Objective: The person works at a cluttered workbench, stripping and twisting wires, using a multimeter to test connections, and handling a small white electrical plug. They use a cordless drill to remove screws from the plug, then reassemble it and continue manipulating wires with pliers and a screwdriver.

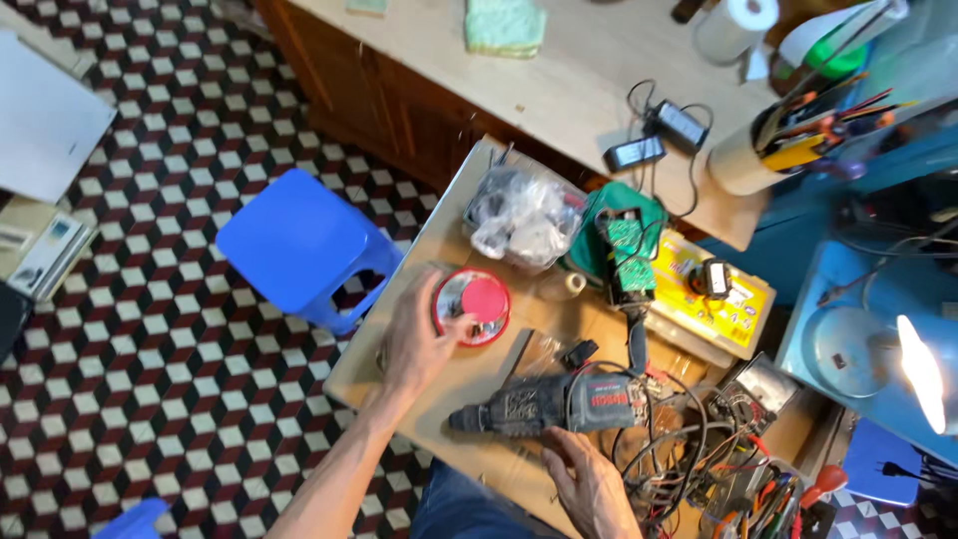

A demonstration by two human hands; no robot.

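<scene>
Round red tin (472, 305) under left hand (417, 344); right hand (589, 486) touching drill (559, 403).

Bare wood lay open left of and below the power drill (559, 401), under the left hand (414, 344). Above the drill, a red round tin (472, 305) and a plastic bag of parts (524, 217) blocked the way. Right of the drill, tangled wires (679, 454) crowded the table (399, 384), just beside the right hand (589, 484). Up and right of the drill stood a yellow box (714, 299).
</scene>
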